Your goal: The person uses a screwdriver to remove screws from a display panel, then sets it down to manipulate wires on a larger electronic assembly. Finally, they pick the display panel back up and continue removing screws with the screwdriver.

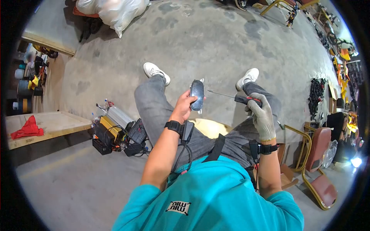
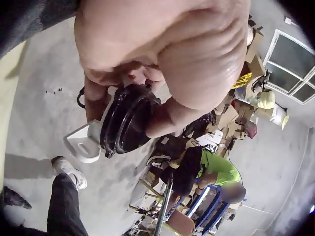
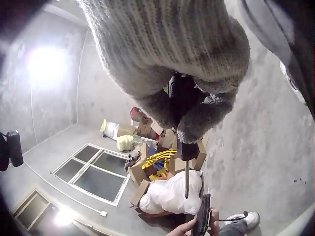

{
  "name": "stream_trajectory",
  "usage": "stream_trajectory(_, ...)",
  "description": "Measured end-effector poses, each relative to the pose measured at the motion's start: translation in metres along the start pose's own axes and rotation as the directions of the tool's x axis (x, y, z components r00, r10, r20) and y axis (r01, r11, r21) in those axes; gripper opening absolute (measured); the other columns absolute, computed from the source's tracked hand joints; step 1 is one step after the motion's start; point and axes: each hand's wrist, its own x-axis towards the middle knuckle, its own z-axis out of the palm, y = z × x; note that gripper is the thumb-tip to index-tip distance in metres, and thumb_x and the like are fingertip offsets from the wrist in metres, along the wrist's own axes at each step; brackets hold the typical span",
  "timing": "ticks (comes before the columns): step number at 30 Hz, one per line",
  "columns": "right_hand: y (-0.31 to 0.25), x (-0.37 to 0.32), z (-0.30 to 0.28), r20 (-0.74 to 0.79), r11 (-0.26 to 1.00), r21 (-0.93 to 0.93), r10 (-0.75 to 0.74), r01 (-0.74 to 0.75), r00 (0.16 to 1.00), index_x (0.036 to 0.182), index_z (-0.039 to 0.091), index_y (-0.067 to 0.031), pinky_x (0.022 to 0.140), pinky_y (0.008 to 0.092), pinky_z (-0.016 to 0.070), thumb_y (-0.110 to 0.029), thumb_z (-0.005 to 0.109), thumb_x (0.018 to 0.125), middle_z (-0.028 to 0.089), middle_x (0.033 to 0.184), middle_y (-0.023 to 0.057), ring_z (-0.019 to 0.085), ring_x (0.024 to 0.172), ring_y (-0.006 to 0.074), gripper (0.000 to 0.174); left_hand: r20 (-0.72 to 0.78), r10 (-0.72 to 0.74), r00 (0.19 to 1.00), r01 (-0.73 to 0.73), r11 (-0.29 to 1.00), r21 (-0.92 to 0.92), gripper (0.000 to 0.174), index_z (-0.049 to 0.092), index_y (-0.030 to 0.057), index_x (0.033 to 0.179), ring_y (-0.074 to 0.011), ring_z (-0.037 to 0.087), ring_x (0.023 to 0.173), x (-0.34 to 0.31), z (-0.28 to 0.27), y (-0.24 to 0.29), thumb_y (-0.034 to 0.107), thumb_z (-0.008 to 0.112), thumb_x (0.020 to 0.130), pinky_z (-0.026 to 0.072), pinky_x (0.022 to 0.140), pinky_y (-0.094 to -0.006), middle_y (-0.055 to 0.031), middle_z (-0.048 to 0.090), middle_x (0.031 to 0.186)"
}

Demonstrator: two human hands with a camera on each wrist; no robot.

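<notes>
Between the thumb and fingers of my bare left hand is a dark oval housing with a glossy face, held above the gap between the knees. The left wrist view shows the black housing closer, with a white bracket at its end; the palm hides part of it. My right hand, in a grey knitted glove, grips a screwdriver by its black and red handle. The screwdriver's thin shaft points toward the housing, its tip a short way apart from it.
Beside the left leg, a cluster of electrical boxes and cables lies on the floor. A wooden-edged table carries a red cloth. Chairs stand at the right. Another person sits farther off in the left wrist view.
</notes>
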Motion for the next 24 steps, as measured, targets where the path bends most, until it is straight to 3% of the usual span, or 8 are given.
stream_trajectory(2,0.000,-0.001,0.000,0.016,1.000,-0.011,-0.002,0.002,1.000,0.115,0.060,-0.0002,0.065,0.0240,0.0491,-0.014,0.063,0.092,0.065,0.086,0.0056,0.060,0.071,0.0101,0.028,-0.001,0.002,1.000,-0.002,0.996,-0.090,0.045,0.040,-0.0044,0.138,-0.0322,0.068,0.106,-0.004,0.003,0.003,-0.001,0.048,0.094,0.0573,0.091,-0.0414,-0.0236,0.064,0.116)
stream_trajectory(7,-0.003,-0.002,0.000,0.016,1.000,0.021,0.010,-0.010,1.000,0.115,0.060,-0.0004,0.064,0.0233,0.0481,-0.014,0.063,0.091,0.065,0.085,0.0057,0.060,0.070,0.0099,0.028,0.104,0.025,0.994,-0.013,0.993,-0.118,0.045,0.037,-0.0035,0.139,-0.0372,0.064,0.114,-0.009,0.006,0.009,0.004,0.043,0.095,0.0559,0.094,-0.0483,-0.0278,0.061,0.122)
stream_trajectory(10,-0.008,-0.004,0.005,-0.005,0.997,0.072,0.021,-0.021,1.000,0.115,0.060,-0.0007,0.064,0.0226,0.0475,-0.013,0.063,0.091,0.065,0.085,0.0058,0.060,0.070,0.0100,0.028,0.116,0.039,0.993,-0.008,0.965,-0.260,0.046,0.039,-0.0027,0.140,-0.0396,0.062,0.117,-0.009,0.006,0.009,0.012,0.040,0.097,0.0537,0.097,-0.0510,-0.0287,0.059,0.126)
stream_trajectory(12,-0.009,-0.004,0.003,0.010,0.998,0.062,0.019,-0.020,1.000,0.115,0.060,-0.0006,0.064,0.0225,0.0477,-0.013,0.063,0.091,0.065,0.084,0.0060,0.061,0.070,0.0101,0.028,0.218,-0.015,0.976,0.110,0.895,-0.432,0.049,0.041,-0.0006,0.142,-0.0415,0.059,0.120,-0.004,0.000,0.011,0.019,0.038,0.097,0.0505,0.101,-0.0549,-0.0262,0.057,0.132)
stream_trajectory(16,-0.009,-0.004,0.001,0.028,0.998,0.053,0.037,-0.039,0.999,0.117,0.059,-0.0005,0.064,0.0225,0.0491,-0.013,0.062,0.091,0.065,0.084,0.0066,0.061,0.071,0.0107,0.029,0.266,0.048,0.963,0.075,0.899,-0.432,0.051,0.042,0.0044,0.145,-0.0419,0.056,0.125,-0.004,-0.003,0.009,0.018,0.039,0.096,0.0466,0.104,-0.0600,-0.0197,0.057,0.137)
stream_trajectory(24,-0.015,-0.009,0.001,0.071,0.979,0.188,0.065,-0.078,0.995,0.118,0.058,0.0001,0.065,0.0230,0.0510,-0.011,0.064,0.091,0.063,0.090,0.0067,0.062,0.074,0.0117,0.029,0.251,0.070,0.966,0.035,0.920,-0.391,0.055,0.041,0.0045,0.145,-0.0416,0.057,0.124,-0.015,0.007,0.021,0.012,0.049,0.091,0.0478,0.104,-0.0568,-0.0214,0.057,0.134)
